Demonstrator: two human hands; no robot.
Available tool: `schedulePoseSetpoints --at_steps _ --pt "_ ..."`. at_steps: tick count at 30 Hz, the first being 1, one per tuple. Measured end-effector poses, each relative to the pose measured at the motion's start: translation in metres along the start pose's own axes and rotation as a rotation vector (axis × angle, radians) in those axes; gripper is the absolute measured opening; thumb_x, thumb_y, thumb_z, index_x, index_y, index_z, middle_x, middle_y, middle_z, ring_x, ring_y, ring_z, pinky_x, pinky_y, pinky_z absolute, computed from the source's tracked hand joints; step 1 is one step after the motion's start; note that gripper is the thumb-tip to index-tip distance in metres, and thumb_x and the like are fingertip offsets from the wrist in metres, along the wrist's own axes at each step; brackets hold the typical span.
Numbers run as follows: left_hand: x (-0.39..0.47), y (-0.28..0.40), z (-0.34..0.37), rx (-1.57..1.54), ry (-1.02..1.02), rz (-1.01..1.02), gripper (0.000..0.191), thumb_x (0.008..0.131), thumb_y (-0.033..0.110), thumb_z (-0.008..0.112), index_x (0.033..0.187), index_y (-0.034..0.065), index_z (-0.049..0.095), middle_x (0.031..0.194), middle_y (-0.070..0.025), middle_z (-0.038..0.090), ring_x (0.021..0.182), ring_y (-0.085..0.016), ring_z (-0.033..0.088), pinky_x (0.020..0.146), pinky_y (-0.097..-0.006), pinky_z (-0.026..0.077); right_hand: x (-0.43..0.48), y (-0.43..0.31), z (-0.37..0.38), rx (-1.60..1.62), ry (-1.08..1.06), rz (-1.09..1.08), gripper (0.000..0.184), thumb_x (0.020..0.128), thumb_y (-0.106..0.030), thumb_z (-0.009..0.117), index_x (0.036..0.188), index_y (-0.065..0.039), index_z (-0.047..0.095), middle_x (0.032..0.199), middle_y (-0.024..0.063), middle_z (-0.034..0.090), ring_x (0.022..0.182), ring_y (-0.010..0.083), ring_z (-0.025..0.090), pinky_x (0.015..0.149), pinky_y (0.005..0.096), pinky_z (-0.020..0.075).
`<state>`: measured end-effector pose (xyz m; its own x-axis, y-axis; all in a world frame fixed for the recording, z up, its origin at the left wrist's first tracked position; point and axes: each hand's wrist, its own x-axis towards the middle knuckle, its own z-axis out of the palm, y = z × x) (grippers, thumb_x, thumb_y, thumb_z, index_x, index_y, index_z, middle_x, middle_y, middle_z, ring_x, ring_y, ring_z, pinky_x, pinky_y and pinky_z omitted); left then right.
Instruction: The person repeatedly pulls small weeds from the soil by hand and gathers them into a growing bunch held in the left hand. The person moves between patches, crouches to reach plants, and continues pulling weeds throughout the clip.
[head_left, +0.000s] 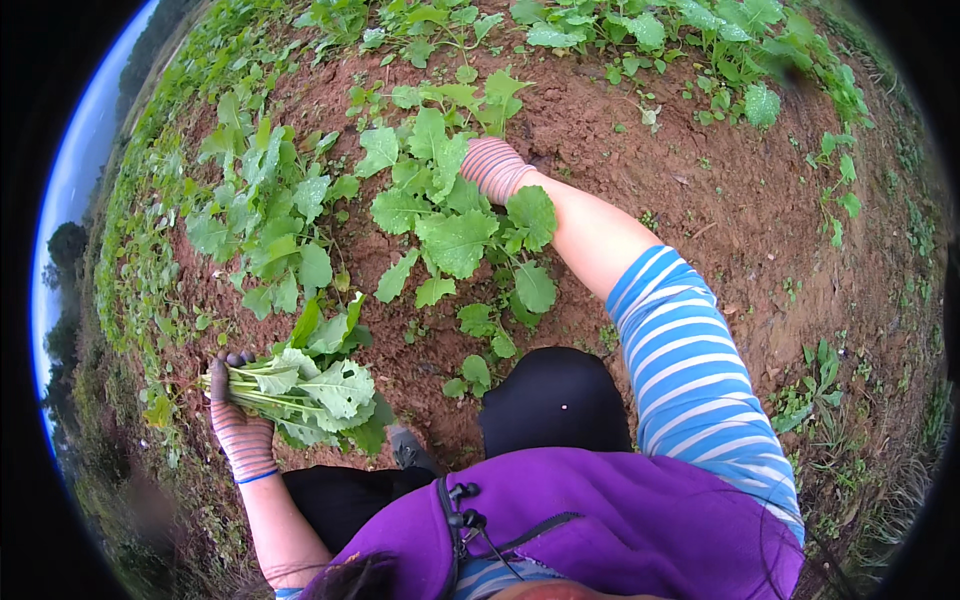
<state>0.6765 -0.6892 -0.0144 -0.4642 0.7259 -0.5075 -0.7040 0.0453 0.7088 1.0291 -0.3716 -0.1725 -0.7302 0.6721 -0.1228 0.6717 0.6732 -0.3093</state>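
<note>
My left hand (241, 420), in a striped knit glove with dark fingers, is closed around the pale stems of a bunch of picked leafy greens (330, 390). The leaves of the bunch point right, and one has holes in it. My right hand (495, 169), gloved in the same kind of striped knit, reaches into a growing leafy green plant (457, 232) in front of me. Leaves cover its fingers, so I cannot see whether they grip anything. The plant's broad toothed leaves spread below and left of that hand.
Another clump of leafy greens (270, 217) grows to the left. More plants (637, 30) stand along the far side. Reddish-brown soil (705, 195) with small weeds lies to the right. My bent knee (555, 401) and a grey shoe (409, 450) are close to the plants.
</note>
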Motion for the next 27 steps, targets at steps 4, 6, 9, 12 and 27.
schedulePoseSetpoints --at_steps 4,6,9,12,27 --pt "-0.002 -0.001 0.004 0.0 -0.036 0.005 0.017 0.088 0.016 0.069 0.103 0.0085 0.066 0.094 -0.0028 0.067 0.097 -0.02 0.061 0.095 -0.039 0.047 0.021 -0.003 0.024 0.071 0.384 0.053 0.027 0.088 -0.026 0.051 0.086 -0.005 0.069 0.082 0.016 0.07 0.073 0.0365 0.066 0.066 0.0466 0.0528" --pt "-0.005 -0.002 0.007 0.014 0.057 0.041 0.017 0.088 0.016 0.069 0.103 0.0085 0.066 0.094 -0.0028 0.067 0.097 -0.02 0.06 0.095 -0.039 0.047 0.036 -0.001 0.033 0.046 0.317 0.058 0.029 0.088 -0.028 0.05 0.085 -0.007 0.07 0.082 0.0157 0.07 0.074 0.036 0.066 0.067 0.0468 0.0526" --pt "-0.008 -0.002 0.011 0.012 0.025 0.033 0.017 0.088 0.015 0.068 0.104 0.0087 0.066 0.093 -0.0025 0.067 0.097 -0.02 0.061 0.095 -0.038 0.047 0.053 0.004 0.044 -0.094 0.005 0.201 0.033 0.093 -0.031 0.043 0.106 -0.011 0.066 0.103 0.0137 0.069 0.088 0.0333 0.064 0.078 0.0418 0.0508" --pt "-0.009 0.0 0.014 -0.012 -0.046 -0.007 0.016 0.089 0.015 0.068 0.104 0.0087 0.066 0.093 -0.0023 0.067 0.098 -0.02 0.061 0.095 -0.037 0.048 0.053 0.003 0.046 0.017 0.178 0.189 0.035 0.093 -0.033 0.045 0.105 -0.009 0.068 0.098 0.0148 0.07 0.086 0.0337 0.066 0.078 0.0438 0.0517" --pt "-0.004 -0.001 0.018 -0.072 -0.057 0.003 0.019 0.086 0.013 0.07 0.104 0.0071 0.065 0.094 -0.0041 0.067 0.097 -0.021 0.063 0.096 -0.0384 0.049 -0.071 0.012 -0.077 1.047 0.065 0.387 0.028 0.092 -0.029 0.063 0.101 -0.002 0.064 0.082 0.0062 0.067 0.075 0.0195 0.06 0.072 0.0373 0.0485"
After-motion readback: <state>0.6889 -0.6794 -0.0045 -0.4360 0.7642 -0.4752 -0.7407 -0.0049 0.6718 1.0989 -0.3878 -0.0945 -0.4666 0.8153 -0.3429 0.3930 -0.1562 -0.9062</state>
